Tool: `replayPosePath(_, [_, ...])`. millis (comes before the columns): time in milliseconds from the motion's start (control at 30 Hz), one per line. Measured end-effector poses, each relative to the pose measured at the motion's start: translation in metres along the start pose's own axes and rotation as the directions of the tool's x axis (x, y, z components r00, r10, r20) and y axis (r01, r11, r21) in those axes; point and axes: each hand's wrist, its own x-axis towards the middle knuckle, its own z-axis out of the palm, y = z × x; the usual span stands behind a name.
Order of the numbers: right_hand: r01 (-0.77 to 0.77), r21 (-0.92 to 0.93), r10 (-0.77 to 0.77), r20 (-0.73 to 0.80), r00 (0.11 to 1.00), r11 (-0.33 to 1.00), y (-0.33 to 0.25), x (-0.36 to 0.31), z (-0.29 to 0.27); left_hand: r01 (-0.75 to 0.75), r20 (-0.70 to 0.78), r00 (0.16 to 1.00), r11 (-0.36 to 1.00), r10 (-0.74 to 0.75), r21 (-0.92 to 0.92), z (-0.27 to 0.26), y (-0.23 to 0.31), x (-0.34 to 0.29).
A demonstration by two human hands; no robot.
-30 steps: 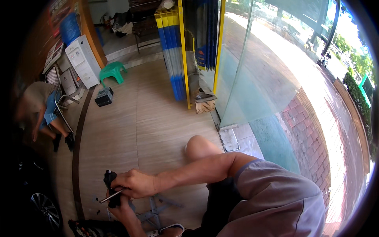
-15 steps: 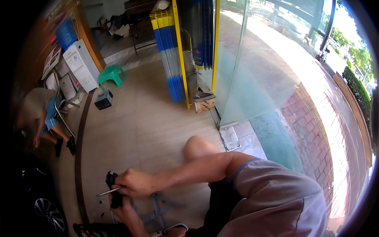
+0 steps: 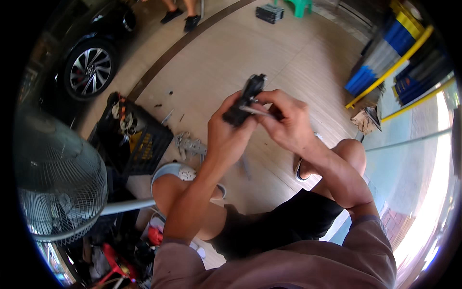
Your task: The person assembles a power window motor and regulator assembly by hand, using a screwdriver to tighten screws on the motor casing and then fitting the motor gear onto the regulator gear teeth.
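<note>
Above the floor between my knees, my left hand [image 3: 227, 134] is closed around a small black part [image 3: 249, 91], dark and oblong with a knobby upper end. The fingers of my right hand [image 3: 291, 120] pinch a slim metal tool [image 3: 256, 111]. It lies across the black part, its tip at or very near the part's side. Whether it is a screwdriver I cannot tell, since its handle end is hidden in my right hand. Below my hands, a grey metal bracket-like piece [image 3: 191, 144] lies on the floor by my left foot.
To the left are a black plastic crate [image 3: 149, 142] holding cables and tools, a caged fan [image 3: 62, 192] and a dark car's wheel [image 3: 91, 70]. A black box-shaped device [image 3: 269, 13] and a green stool [image 3: 299, 6] stand ahead. Blue-and-yellow panels [image 3: 385, 53] stand right. Another person's legs [image 3: 185, 12] show far ahead.
The view has swung left and down, bringing the crate and fan into sight. Both hands still hold the black part and the metal tool, and the part now points upward more openly.
</note>
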Motion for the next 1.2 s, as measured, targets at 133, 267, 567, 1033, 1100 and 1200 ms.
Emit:
replayPosePath(133, [0.036,-0.037,-0.037,-0.025,0.999,0.999,-0.005,0.002,0.001,0.043,-0.024,0.999,0.999,-0.043,0.024,-0.003,-0.003,-0.002])
replayPosePath(267, [-0.006,-0.066,0.006,-0.005,1.0,0.998,-0.003,0.003,0.0,0.026,-0.029,0.999,1.0,-0.026,0.008,-0.002,-0.002,0.0])
replayPosePath(567, [-0.093,-0.032,0.092,-0.041,0.995,0.995,-0.007,0.001,0.003,0.03,-0.037,0.999,1.0,-0.03,0.003,-0.001,-0.01,-0.003])
replayPosePath(1033, [-0.249,0.187,0.259,-0.031,0.965,0.95,0.0,0.004,0.003,0.123,-0.051,0.992,0.989,-0.119,0.084,-0.002,0.009,-0.006])
replayPosePath(1100, [-0.19,0.246,0.213,-0.072,0.974,0.951,0.001,0.003,0.002,0.113,-0.048,0.993,0.992,-0.11,0.061,-0.003,0.009,-0.005])
replayPosePath(1200, [-0.093,-0.011,0.093,0.038,0.995,0.996,0.001,0.001,-0.002,0.06,-0.042,0.997,0.998,-0.059,0.016,-0.002,0.006,-0.004])
